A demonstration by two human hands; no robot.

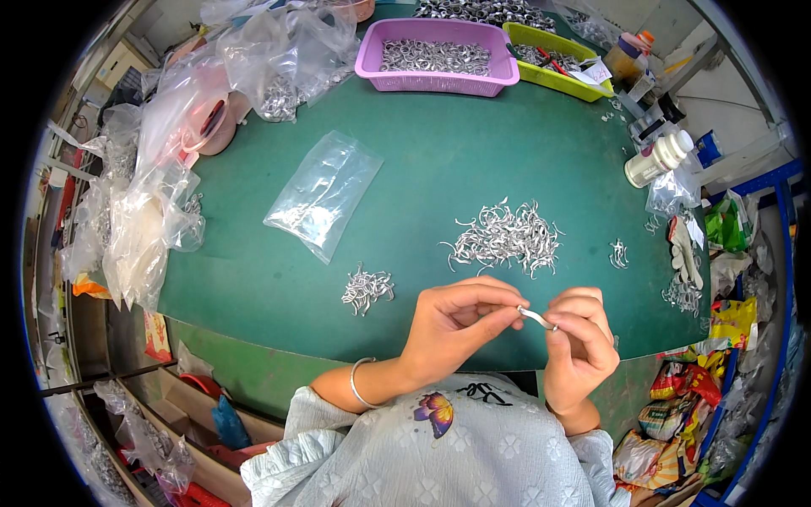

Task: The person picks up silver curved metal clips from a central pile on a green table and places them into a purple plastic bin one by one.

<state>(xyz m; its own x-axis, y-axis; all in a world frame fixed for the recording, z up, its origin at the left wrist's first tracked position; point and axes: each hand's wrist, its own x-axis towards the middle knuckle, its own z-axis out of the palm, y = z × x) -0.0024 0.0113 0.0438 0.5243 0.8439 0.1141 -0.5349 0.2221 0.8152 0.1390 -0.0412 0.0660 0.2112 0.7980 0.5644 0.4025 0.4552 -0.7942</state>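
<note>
A small curved silvery metal piece is held up between my two hands, just over the table's near edge. My left hand pinches its left end between thumb and forefinger. At the other end, the fingertips of my right hand close on it. Beyond my hands lies a large heap of similar curved metal pieces. A smaller pile of such pieces rests to the left of my left hand, and a few more pieces lie off to the right.
On the green table lies a flat clear plastic bag. A purple basket and a yellow-green basket of metal parts stand at the back. Plastic bags crowd the left side. At right are a white-capped bottle and a glove.
</note>
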